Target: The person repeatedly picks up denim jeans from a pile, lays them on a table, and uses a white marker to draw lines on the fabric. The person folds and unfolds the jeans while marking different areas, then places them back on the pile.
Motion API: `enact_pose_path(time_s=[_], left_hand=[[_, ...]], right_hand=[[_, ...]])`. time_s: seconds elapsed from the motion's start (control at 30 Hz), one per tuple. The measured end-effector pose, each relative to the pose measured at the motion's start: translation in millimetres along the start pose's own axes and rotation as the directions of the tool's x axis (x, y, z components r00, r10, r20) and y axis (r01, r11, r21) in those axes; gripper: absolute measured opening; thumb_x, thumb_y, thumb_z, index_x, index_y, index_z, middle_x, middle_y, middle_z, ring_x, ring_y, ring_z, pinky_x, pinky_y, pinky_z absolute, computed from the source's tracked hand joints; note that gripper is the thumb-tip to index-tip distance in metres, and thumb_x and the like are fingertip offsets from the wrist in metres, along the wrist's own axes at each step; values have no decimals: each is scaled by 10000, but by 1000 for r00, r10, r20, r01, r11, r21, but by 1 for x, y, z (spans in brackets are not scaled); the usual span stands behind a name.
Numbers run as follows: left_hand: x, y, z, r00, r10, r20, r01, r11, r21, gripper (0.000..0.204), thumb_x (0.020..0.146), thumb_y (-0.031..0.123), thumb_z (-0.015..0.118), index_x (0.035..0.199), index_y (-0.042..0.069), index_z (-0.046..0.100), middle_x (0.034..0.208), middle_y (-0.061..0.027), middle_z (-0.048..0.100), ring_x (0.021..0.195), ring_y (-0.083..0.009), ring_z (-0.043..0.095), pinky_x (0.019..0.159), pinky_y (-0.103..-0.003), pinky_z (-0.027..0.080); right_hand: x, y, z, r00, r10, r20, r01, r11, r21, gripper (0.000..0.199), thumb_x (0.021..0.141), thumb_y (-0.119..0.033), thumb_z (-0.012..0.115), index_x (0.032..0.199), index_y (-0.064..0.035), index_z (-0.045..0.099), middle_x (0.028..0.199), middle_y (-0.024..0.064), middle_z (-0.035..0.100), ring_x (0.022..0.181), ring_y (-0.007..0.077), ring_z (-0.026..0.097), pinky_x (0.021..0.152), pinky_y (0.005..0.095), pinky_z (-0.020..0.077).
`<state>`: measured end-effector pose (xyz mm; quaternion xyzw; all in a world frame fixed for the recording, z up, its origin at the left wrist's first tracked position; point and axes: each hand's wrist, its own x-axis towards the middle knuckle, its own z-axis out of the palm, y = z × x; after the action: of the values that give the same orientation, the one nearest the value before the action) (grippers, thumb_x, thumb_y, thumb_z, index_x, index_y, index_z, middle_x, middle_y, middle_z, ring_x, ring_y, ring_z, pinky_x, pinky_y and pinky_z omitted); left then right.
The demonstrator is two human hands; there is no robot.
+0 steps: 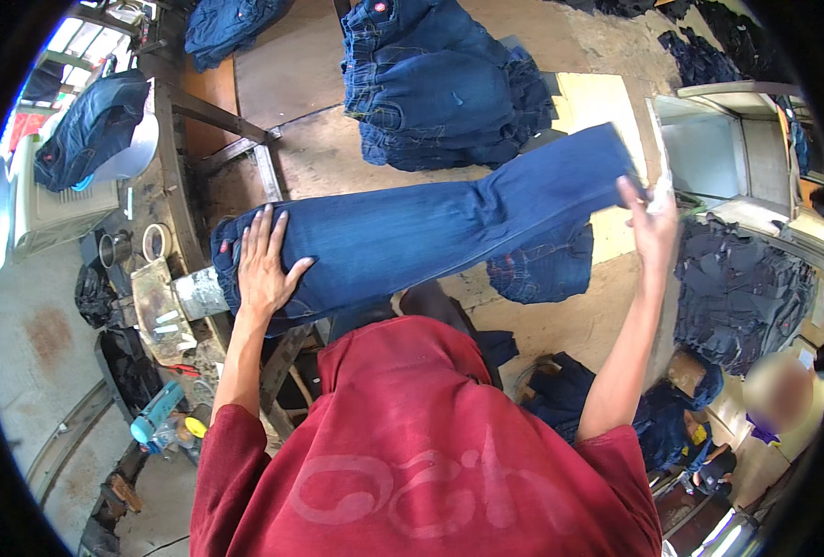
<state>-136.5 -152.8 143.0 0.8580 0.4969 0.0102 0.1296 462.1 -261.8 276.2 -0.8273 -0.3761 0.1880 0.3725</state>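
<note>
A pair of blue jeans (375,241) is stretched sideways in front of me, its waist end drawn over a pale cylindrical form (200,293) on the left. My left hand (263,262) lies flat on the denim near the waistband, fingers stretched and thumb apart. At the far right end, by the leg hem, my right hand (651,227) is raised and smeared by motion. A whitish piece (660,193) shows at its fingers; I cannot make out what it is, nor whether this hand touches the hem.
A tall stack of jeans (440,93) stands beyond the stretched pair. Dark garments (741,292) are piled at the right, where another person (709,464) sits low. A wooden stand (184,176), a tape roll (156,241) and a turquoise tool (158,411) are on the left.
</note>
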Motion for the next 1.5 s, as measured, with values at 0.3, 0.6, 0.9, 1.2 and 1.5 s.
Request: enact_pose_path(time_s=[0.3, 0.6, 0.9, 1.2, 1.5], left_hand=[[146, 81, 19, 963, 125, 238, -66, 968, -241, 1223, 775, 880, 740, 1681, 137, 388, 1758, -228, 295, 1643, -481, 185, 1303, -695, 178], [242, 69, 63, 499, 473, 726, 177, 765, -620, 716, 901, 642, 829, 1209, -4, 815, 982, -112, 810, 936, -203, 720, 845, -386, 551], [233, 75, 89, 884, 423, 199, -213, 744, -633, 382, 889, 470, 885, 905, 91, 837, 703, -96, 733, 551, -207, 633, 524, -384, 485], [228, 73, 105, 860, 495, -123, -462, 654, -599, 247, 886, 275, 897, 871, 45, 809, 891, -113, 808, 747, -307, 773, 645, -390, 594], [225, 74, 110, 893, 445, -71, -398, 705, -587, 301, 878, 346, 895, 875, 54, 822, 832, -122, 791, 729, -314, 772, 656, -402, 594]], right_hand=[[-108, 4, 118, 987, 72, 143, -47, 984, -172, 300, 1140, -356, 571, 1213, -67, 547, 924, 194, 750, 814, 361, 763, 703, 485, 558], [-174, -68, 230, 958, -278, 74, 277, 961, 15, 233, 977, -81, 783, 1194, -44, 711, 897, 121, 793, 678, 273, 748, 620, 374, 584], [-151, -66, 297, 933, -345, 105, 361, 888, -286, 159, 888, -74, 834, 1040, -97, 792, 736, 42, 738, 521, 196, 641, 519, 341, 527], [-168, -58, 294, 925, -299, 232, 370, 848, -379, 230, 905, -146, 798, 1134, -126, 790, 665, 1, 645, 561, 190, 639, 524, 358, 521], [-171, -58, 287, 949, -298, 100, 313, 929, -197, 241, 903, -65, 807, 1142, -89, 790, 779, 39, 749, 561, 205, 663, 528, 347, 528]])
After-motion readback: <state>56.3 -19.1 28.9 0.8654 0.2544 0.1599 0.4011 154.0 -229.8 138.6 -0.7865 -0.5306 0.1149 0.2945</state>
